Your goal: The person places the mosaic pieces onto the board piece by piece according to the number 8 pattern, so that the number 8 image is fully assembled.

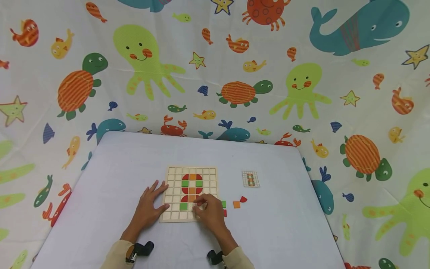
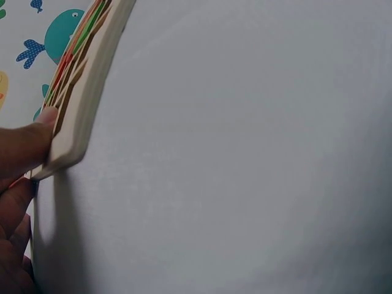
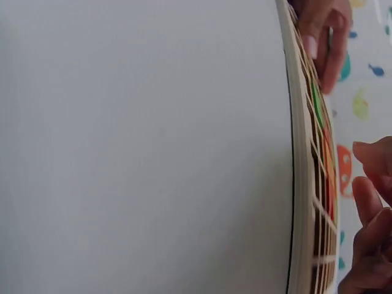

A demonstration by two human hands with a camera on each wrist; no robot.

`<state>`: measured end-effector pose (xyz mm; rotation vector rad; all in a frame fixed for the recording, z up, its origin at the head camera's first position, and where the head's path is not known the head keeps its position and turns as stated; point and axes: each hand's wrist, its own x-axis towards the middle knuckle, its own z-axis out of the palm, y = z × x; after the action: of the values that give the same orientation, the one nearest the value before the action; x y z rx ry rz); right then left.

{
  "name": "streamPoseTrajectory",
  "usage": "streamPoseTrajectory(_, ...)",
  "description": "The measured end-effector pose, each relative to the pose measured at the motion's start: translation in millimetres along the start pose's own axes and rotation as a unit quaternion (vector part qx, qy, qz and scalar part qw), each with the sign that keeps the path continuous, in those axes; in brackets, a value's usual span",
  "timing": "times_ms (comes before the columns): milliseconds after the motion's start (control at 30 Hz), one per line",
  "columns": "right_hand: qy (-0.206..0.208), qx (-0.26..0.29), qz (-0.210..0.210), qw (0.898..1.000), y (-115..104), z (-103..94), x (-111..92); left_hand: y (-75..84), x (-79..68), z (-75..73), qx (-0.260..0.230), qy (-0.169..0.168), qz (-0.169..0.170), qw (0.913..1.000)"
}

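Note:
A square wooden grid board lies on the table, with red, orange and green tiles set in its middle columns. My left hand rests at the board's left edge, fingers spread; in the left wrist view its thumb lies on the board's corner. Over the lower right part of the board is my right hand, fingers bent. The right wrist view shows a gap between that hand's fingertips, with no tile visible there. My right hand hides some of the cells.
Right of the board lie a loose green tile, a red tile, an orange tile and a rounded red tile. A small pattern card lies farther back. A sea-animal cloth hangs behind the white table.

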<state>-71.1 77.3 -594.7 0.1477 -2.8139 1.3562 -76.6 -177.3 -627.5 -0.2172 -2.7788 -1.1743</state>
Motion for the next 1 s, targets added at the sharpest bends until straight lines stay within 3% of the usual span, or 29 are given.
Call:
streamPoseTrajectory(167,0.04,0.008,0.039,0.998,14,-24.5,0,1.0,-1.0,-0.4,-0.002,0.008,0.006,0.9999)
streamPoseTrajectory(333,0.082,-0.029,0.078,0.993,30,-47.4,2,0.5,-0.9,-0.4,-0.002,0.01,0.008,0.9999)
streamPoseTrajectory(500,0.08,-0.071,0.104,0.989,43,-63.8,2,0.1,-0.2,-0.5,-0.002,0.004,0.007,1.0)
streamPoseTrajectory(800,0.04,-0.105,0.117,0.987,54,-64.8,0,0.0,0.8,0.0,-0.002,-0.003,-0.006,1.0)
streamPoseTrajectory(1000,0.069,-0.064,0.104,0.99,54,-62.6,2,0.2,-1.2,1.2,-0.004,0.005,-0.003,1.0)
